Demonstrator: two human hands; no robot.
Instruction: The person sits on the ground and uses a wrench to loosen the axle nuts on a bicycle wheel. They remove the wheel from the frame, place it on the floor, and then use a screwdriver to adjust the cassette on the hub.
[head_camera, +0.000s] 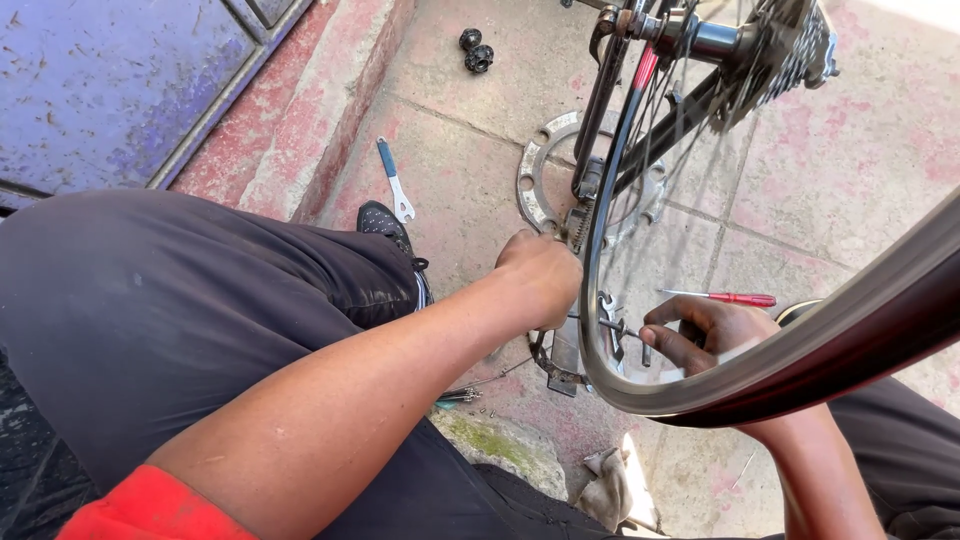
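A bicycle wheel (600, 250) with a dark rim and thin spokes stands upright in front of me, its hub and cassette (790, 40) at the top. My left hand (540, 275) is closed around a brake part at the left side of the rim, low down. My right hand (705, 335) reaches through the spokes from the right, its fingers pinching a small metal bolt or tool (615, 325) at the same brake part (560, 365). What exactly each hand grips is partly hidden by the rim.
On the stone paving lie a blue-handled flat spanner (393, 180), a metal ring disc (545, 180), a red-handled screwdriver (730, 298), two black hub parts (474, 50) and a rag (605, 485). A red step and blue door are at left. My dark trousers fill the foreground.
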